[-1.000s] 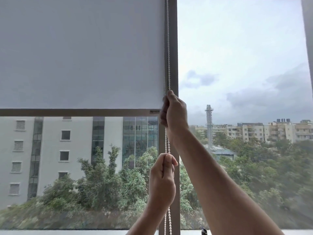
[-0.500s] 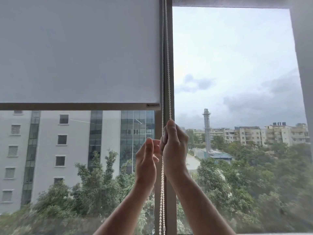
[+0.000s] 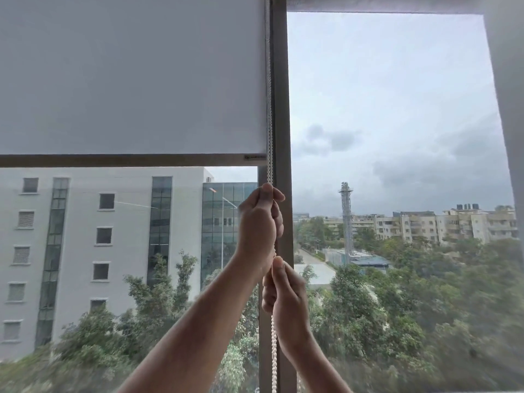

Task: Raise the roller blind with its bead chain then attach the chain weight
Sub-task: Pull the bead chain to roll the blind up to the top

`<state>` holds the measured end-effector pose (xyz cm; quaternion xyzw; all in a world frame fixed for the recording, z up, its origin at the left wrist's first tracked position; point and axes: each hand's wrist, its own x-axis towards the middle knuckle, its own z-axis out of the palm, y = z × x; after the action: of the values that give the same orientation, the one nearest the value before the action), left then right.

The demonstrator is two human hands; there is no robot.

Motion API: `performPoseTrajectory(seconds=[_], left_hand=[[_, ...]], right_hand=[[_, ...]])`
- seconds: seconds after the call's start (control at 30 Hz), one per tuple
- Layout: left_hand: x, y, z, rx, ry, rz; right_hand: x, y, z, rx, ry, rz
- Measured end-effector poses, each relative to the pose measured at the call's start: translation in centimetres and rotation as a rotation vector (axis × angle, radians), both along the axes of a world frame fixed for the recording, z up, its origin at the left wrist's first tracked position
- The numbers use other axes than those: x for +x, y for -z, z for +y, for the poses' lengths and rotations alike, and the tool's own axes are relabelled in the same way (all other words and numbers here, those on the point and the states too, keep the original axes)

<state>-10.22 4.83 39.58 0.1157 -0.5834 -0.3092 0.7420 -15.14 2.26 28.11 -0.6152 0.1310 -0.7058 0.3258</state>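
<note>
The grey roller blind covers the upper half of the left window pane, and its bottom bar is level. The white bead chain hangs along the blind's right edge, in front of the dark mullion. My left hand is shut on the chain just under the bottom bar. My right hand grips the same chain directly below it, and the two hands nearly touch. The chain runs on down out of the frame. No chain weight is in view.
The right pane shows open sky, with another blind rolled up at its top edge. A light wall or frame borders the window on the right. Buildings and trees lie outside the glass.
My left hand let go low down, rose above the right hand and closed on the chain. My right hand came down with the chain. The blind's bottom bar has risen slightly.
</note>
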Motion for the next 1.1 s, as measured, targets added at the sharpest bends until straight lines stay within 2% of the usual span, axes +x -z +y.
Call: performPoseTrajectory(seconds=[0.17, 0.33, 0.53, 0.63, 0.73, 0.83, 0.97, 1.1], left_hand=[[0.9, 0.7, -0.3, -0.046, -0.134, -0.027], [0.5, 4.5, -0.9, -0.011, -0.168, -0.09], [0.3, 7.4, -1.2, 0.052, -0.177, -0.121], [-0.1, 7.4, -0.9, 0.014, -0.217, -0.164], [-0.1, 6.9, -1.0, 0.011, -0.146, -0.148], [1.3, 6.1, -1.4, 0.004, -0.048, -0.146], [3.7, 3.3, -2.3, 0.054, -0.299, -0.166], [5.0, -1.7, -2.0, 0.059, -0.323, -0.139]], right_hand=[[-1.8, -2.2, -1.3, 0.083, -0.001, -0.002], [-2.9, -9.3, -1.0, 0.021, 0.116, 0.04], [-1.5, -18.9, 1.1, 0.038, 0.028, 0.078], [0.0, -22.4, 2.1, 0.069, 0.064, -0.01], [0.6, -22.7, 1.9, -0.058, 0.251, -0.104], [-0.2, -22.2, 1.8, -0.172, 0.259, -0.153], [0.0, -21.9, 2.3, -0.229, 0.249, -0.151], [1.0, -18.6, 1.6, -0.222, 0.259, -0.145]])
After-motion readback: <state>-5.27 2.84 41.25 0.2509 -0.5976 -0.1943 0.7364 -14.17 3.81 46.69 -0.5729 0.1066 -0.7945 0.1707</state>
